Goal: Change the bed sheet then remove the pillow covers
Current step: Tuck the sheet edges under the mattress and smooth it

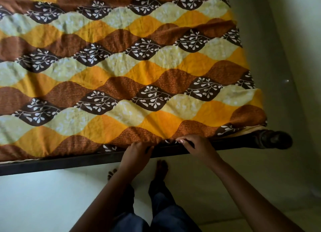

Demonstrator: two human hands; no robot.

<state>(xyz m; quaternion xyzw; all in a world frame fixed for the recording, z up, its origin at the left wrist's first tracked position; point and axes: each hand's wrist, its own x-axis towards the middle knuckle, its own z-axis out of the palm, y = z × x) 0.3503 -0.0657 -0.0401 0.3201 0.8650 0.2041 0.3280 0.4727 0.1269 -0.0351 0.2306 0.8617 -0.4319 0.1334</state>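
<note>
Sheet spread flat on dark frame; pale floor.

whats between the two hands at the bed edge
Head view: a short bunched strip of hem of the bed sheet, with the dark bed frame just below it. The left hand and right hand grip it.

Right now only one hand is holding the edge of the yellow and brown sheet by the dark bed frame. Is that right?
Not quite. It is two hands, not one. The head view shows the left hand and the right hand side by side, both holding the edge of the yellow and brown sheet by the dark bed frame.
</note>
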